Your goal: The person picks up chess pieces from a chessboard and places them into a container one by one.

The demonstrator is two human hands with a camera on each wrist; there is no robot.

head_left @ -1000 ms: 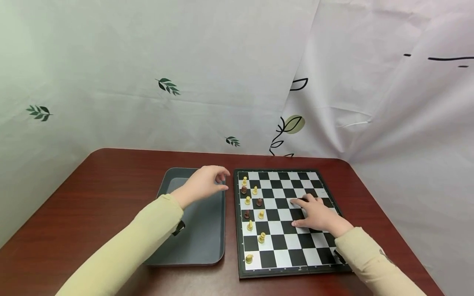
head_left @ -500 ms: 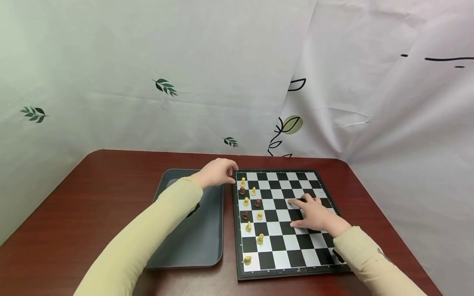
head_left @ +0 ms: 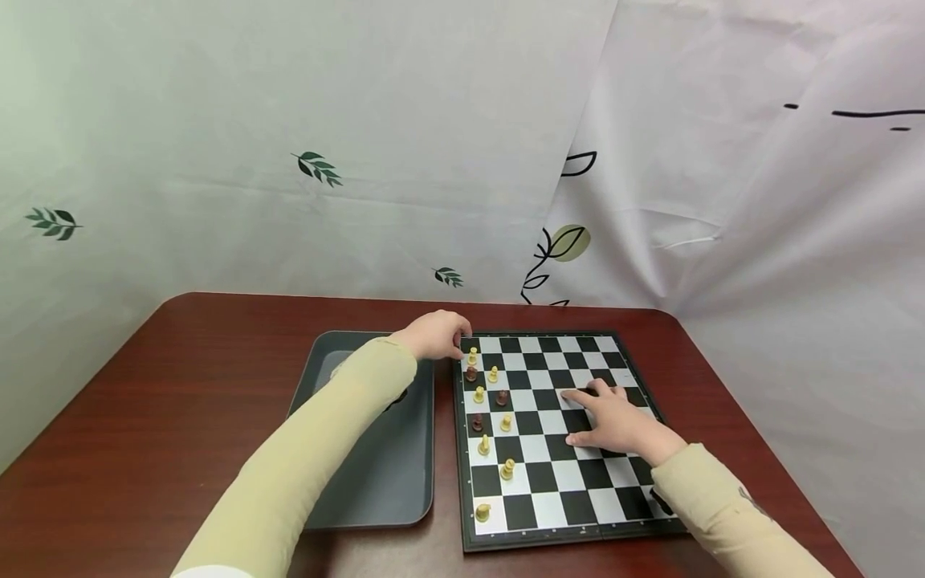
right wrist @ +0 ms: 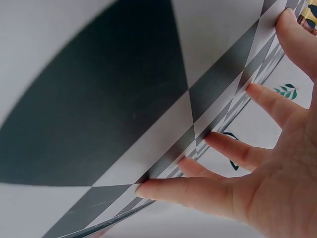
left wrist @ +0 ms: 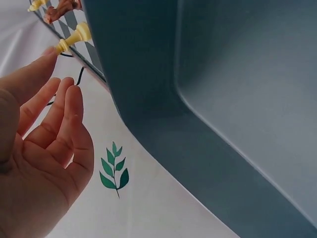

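Note:
My left hand (head_left: 435, 335) reaches over the far left corner of the chessboard (head_left: 560, 433). In the left wrist view its thumb tip overlaps the top of a yellow chess piece (left wrist: 77, 37), and a gap shows between thumb and fingers. That yellow piece (head_left: 473, 356) stands near the board's far left corner. A brown chess piece (head_left: 471, 374) is just nearer, and several more yellow and brown ones stand along the left two columns. With fingers spread, my right hand (head_left: 617, 417) rests its fingertips on the right half of the board, as the right wrist view (right wrist: 237, 163) shows.
A grey tray (head_left: 376, 490) lies left of the board, partly under my left forearm. Both sit on a dark red wooden table (head_left: 144, 433). Behind the table's far edge hangs a pale curtain (head_left: 361, 225) with leaf prints.
My left hand has moved right from above the tray to the board's far left corner, its forearm following. My right hand has kept its place on the board.

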